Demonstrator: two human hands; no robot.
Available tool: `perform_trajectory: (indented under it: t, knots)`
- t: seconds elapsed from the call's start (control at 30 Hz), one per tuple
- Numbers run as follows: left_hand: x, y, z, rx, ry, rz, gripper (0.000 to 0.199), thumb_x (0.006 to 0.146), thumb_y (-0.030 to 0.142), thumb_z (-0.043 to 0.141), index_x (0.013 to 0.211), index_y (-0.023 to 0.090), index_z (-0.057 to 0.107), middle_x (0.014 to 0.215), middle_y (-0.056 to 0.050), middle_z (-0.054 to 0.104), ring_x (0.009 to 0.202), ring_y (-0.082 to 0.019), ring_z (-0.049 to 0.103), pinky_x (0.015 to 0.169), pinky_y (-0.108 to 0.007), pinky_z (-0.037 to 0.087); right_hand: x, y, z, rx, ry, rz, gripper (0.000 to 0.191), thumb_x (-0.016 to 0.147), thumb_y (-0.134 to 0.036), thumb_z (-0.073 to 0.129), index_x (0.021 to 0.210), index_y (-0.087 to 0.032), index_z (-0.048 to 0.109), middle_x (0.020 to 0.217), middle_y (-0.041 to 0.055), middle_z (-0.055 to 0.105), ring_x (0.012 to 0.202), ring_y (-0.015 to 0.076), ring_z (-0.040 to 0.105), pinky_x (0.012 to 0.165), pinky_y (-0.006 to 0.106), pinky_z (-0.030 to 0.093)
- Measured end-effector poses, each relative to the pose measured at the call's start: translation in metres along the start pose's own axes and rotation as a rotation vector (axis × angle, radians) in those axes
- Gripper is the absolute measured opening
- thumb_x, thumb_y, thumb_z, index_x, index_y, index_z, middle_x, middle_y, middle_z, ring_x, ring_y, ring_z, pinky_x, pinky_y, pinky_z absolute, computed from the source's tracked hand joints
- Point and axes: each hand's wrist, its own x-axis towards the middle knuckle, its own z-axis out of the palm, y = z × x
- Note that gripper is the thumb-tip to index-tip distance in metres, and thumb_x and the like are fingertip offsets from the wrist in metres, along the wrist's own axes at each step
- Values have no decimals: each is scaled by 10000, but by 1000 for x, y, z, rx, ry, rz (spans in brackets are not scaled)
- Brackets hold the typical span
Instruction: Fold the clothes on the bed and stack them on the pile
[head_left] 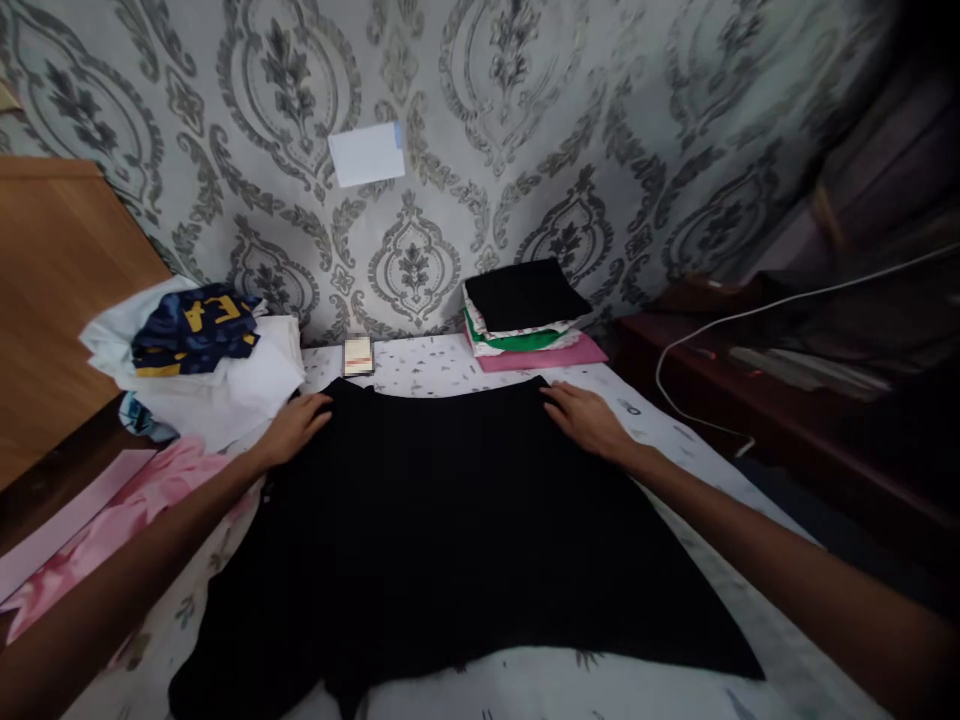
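A black garment [465, 520] lies spread over the white printed bed sheet [420, 365], its far edge dipping slightly between two raised corners. It is too dark to tell the kind of garment. At the far left corner, my left hand [296, 428] has its fingers closed on the cloth's edge. My right hand [589, 418] grips the far right corner, fingers bent over the fabric and thumb side toward the middle. The near hem runs unevenly across the sheet, with a loose bit of cloth hanging at its lower left.
Folded clothes [529, 310] are stacked by the wall at the back right. White and navy clothes [217, 350] lie heaped at the left, with pink cloth [135, 510] nearer. A small card-like box [358, 355] sits behind the garment. A white cable [675, 340] hangs over the dark red furniture [697, 370].
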Motion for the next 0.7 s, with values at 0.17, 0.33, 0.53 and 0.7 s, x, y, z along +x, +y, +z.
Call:
perform_trajectory:
  t: [0.17,0.33,0.53,0.7]
  knots:
    - [66,0,-8,-67,-12,-216,460,834,325,547,1213,69,599,1245,-204,647,1204,-317,579,1043,-406,423,45,-11,-4,63,-1,-71,531,877,-275,527,1392,-148,540,1405,169,586,1250,336,573,1017,474,481]
    - [89,-3,-10,-121,-74,-317,241,656,250,701,857,120,670,740,-65,671,780,-246,642,732,-334,487,85,-7,-10,119,-150,-117,423,732,-218,594,1140,-167,696,1117,104,728,1022,284,665,869,377,519]
    - [61,8,-43,-299,6,-231,209,696,343,655,818,177,623,724,19,622,742,-178,597,698,-289,464,67,-13,-30,89,-30,-61,99,720,-249,580,783,-212,647,824,44,708,773,225,655,638,296,451]
    - [-15,29,-69,-458,39,-31,234,758,403,629,845,187,605,762,15,625,741,-175,583,694,-292,465,4,-21,-45,61,146,-163,126,744,-218,540,844,-234,616,834,60,685,762,244,630,682,342,453]
